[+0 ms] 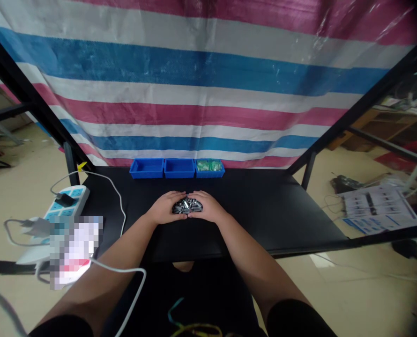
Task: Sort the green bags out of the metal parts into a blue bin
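1. nearest, at lower left, a white cable [141, 277] loops past your left forearm; farther up, a power strip [83, 194] sits at the table's left edge.
2. at the centre of the frame, your left hand [164, 208] and right hand [209, 207] curve around a heap of metal pieces [187, 205] on the black table [264, 220]. fingertips and thumbs almost meet; neither hand is clenched, and i can't tell how firmly they press.
3. the pieces look small, hard and smooth: likely stiff, slippery against each other, and weighty together though light singly. they should withstand squeezing but may roll or scatter, so cup low around the heap's sides, and pinch any single piece across its middle.
4. beyond, at upper centre, stand the left bin [147, 175], middle bin [179, 175] and right bin [210, 174], the last holding green pieces [209, 165].
5. farthest, a striped sheet [194, 89] hangs across the top.
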A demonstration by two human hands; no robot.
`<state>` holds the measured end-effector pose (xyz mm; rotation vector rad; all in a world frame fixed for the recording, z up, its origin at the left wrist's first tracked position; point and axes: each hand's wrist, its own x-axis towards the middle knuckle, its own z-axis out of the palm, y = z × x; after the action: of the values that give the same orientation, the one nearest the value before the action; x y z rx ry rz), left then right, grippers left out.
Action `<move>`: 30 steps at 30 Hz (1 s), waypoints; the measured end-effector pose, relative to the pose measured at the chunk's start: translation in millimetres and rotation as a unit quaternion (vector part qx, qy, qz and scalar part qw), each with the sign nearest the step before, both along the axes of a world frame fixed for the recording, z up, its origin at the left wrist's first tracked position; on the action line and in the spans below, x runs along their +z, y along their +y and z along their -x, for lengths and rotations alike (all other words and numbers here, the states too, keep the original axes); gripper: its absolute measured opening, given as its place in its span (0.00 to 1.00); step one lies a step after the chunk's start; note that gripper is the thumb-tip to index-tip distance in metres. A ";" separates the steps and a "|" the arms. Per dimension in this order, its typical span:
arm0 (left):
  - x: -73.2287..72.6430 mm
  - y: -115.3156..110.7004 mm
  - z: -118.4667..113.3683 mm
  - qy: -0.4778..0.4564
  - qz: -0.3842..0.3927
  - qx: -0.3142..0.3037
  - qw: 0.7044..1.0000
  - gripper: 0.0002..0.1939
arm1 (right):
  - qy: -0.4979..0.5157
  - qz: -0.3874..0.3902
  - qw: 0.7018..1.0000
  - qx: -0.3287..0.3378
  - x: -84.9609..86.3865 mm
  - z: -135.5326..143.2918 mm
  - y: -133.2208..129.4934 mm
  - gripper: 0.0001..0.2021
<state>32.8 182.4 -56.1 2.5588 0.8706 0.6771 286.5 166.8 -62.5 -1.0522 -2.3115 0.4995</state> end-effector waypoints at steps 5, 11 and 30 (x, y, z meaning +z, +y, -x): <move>0.2 -1.1 -0.4 -0.004 0.009 0.001 1.000 0.40 | 0.017 0.002 1.000 -0.004 1.0 -0.5 -1.4 0.36; 2.2 -1.7 -0.2 -0.012 0.013 0.007 1.000 0.36 | 0.034 0.015 0.999 -0.003 4.2 -0.4 -2.8 0.32; -4.4 1.7 -0.7 0.000 0.010 0.024 1.000 0.28 | 0.037 0.010 0.999 -0.009 0.0 -1.0 -0.9 0.27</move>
<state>33.5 184.1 -60.4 2.5264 0.9357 0.6793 287.5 165.9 -62.5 -1.0457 -2.2359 0.5474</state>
